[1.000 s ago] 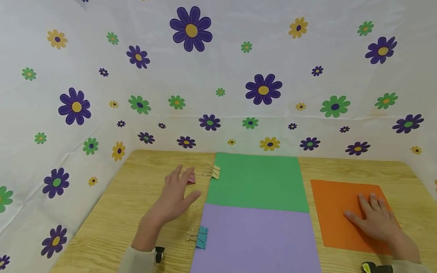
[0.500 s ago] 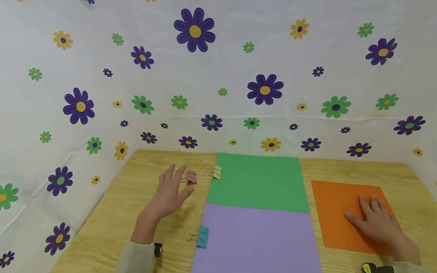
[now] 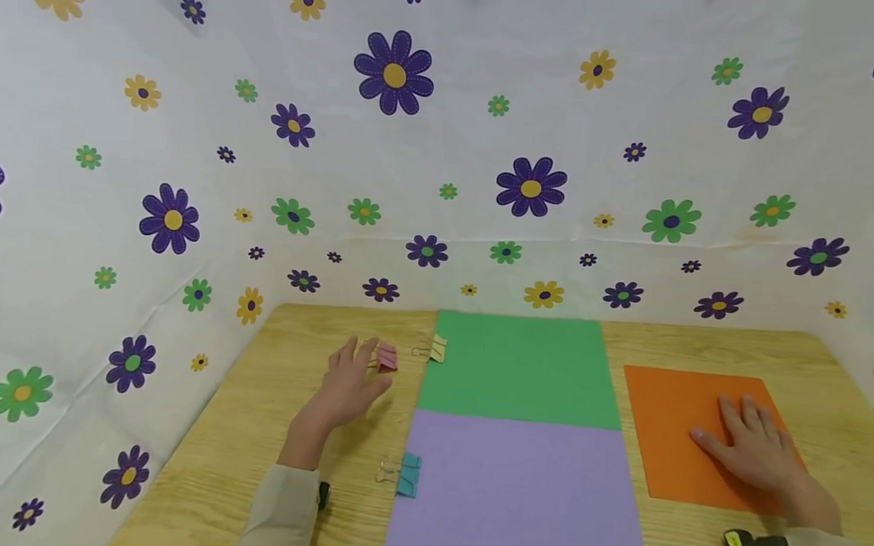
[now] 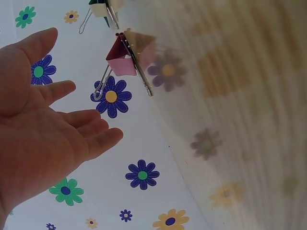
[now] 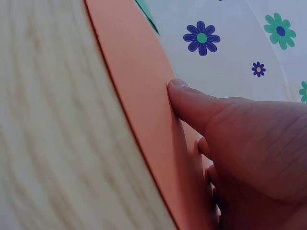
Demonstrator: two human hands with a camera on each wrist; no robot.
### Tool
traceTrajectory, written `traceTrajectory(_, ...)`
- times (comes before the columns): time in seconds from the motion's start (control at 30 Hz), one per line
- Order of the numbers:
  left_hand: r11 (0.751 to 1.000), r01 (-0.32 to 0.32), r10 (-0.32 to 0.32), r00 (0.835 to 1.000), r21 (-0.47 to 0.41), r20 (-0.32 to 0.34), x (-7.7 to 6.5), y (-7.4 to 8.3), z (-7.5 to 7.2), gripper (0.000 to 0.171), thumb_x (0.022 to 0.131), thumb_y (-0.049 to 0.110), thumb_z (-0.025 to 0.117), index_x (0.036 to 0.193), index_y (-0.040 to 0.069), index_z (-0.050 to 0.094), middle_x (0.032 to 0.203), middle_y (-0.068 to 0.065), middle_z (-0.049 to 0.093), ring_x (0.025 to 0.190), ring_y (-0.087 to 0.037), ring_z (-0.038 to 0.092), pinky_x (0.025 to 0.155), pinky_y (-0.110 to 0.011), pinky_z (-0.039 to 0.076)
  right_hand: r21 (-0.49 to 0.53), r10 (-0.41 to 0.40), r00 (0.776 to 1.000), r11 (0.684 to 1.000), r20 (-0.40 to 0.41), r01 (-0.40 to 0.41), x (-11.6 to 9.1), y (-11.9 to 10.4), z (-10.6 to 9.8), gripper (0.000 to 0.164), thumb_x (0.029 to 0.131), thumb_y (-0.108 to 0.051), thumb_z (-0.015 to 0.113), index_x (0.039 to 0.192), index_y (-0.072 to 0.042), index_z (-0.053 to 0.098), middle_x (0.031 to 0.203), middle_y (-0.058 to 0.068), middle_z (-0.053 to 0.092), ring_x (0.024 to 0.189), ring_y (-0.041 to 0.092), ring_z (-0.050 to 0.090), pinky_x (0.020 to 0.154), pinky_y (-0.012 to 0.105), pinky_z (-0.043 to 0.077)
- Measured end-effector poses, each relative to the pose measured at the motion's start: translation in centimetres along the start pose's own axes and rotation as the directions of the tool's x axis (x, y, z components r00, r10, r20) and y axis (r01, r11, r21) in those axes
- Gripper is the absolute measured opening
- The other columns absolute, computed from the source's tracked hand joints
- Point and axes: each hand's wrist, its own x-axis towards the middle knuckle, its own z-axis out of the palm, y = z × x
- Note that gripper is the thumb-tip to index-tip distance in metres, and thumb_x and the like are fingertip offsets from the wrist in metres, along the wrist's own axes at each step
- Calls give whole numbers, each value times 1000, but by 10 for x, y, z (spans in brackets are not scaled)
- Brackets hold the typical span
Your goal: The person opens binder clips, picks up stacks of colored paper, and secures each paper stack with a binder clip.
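Observation:
My left hand [image 3: 345, 388] hovers over the wood table, fingers spread and relaxed, holding nothing. Just past its fingertips lies a pink binder clip [image 3: 387, 357], its wire handles toward the hand; the left wrist view shows the same pink clip [image 4: 122, 60] standing apart from the fingers. My right hand [image 3: 755, 447] rests on an orange sheet [image 3: 671, 429] with its fingers spread. In the right wrist view the thumb touches the surface of the orange sheet [image 5: 139, 100].
A green sheet [image 3: 521, 370] lies behind a purple sheet [image 3: 517, 495] at the middle of the table [image 3: 223, 460]. A yellow binder clip [image 3: 438, 349] sits on the green sheet's left edge, a teal binder clip [image 3: 409, 475] on the purple one's. Flowered cloth [image 3: 445, 140] surrounds the table.
My left hand has drawn back to the left from over the pink binder clip, which now shows uncovered. The right hand stays on the orange sheet. The head view has shifted slightly.

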Motion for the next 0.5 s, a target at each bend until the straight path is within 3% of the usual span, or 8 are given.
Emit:
traceTrajectory(0.27,998,46,-48,998,-37,-40,15,-3,0,74,103,31,52,155,-2,11,157,-33,15,144,-53,12,113,-65,22,9,-5,1000,1000,-1,5,-1,2,0,94,101,-55,43,146,21,12,147,49,-3,135,67,-7,102,79,-5)
traceTrajectory(0.5,979,151,-162,984,-134,-76,32,-2,-6,69,105,32,44,153,-7,14,151,-37,28,136,-50,36,110,-58,33,28,-8,1000,1000,-3,8,-3,1,-1,94,101,-55,44,146,21,11,148,48,-5,136,66,-9,102,79,-6)
